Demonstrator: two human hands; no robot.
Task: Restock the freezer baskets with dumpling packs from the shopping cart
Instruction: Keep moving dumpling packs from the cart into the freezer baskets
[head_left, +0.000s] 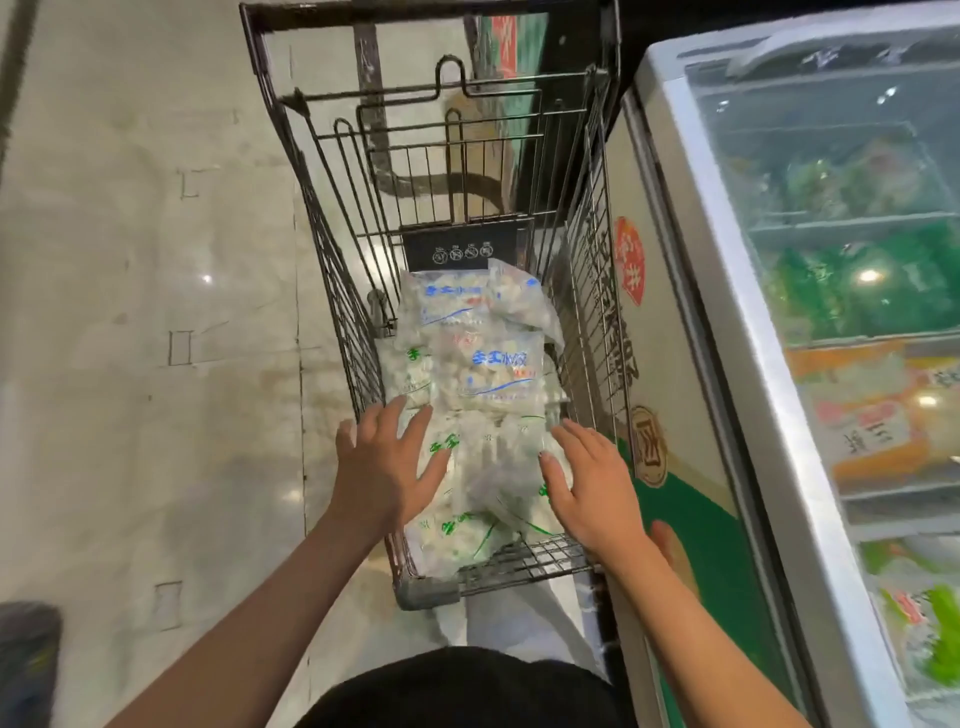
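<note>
A wire shopping cart (332, 244) stands in front of me with several clear dumpling packs piled in it. The top pack with blue print (493, 374) lies in the middle; packs with green print (467, 530) lie nearer me. My left hand (387, 462) reaches into the cart with fingers spread, resting on the left side of the pile. Opposite it, my right hand (587, 478) lies with straight fingers against the right side of the same pile. Neither hand curls round a pack.
A chest freezer (737, 322) with a sliding glass lid runs along the right, close beside the cart. Green and orange packs (872, 415) show through the glass in its baskets. Pale tiled floor (145, 312) stretches to the left. A dark object (26, 660) sits at the lower left.
</note>
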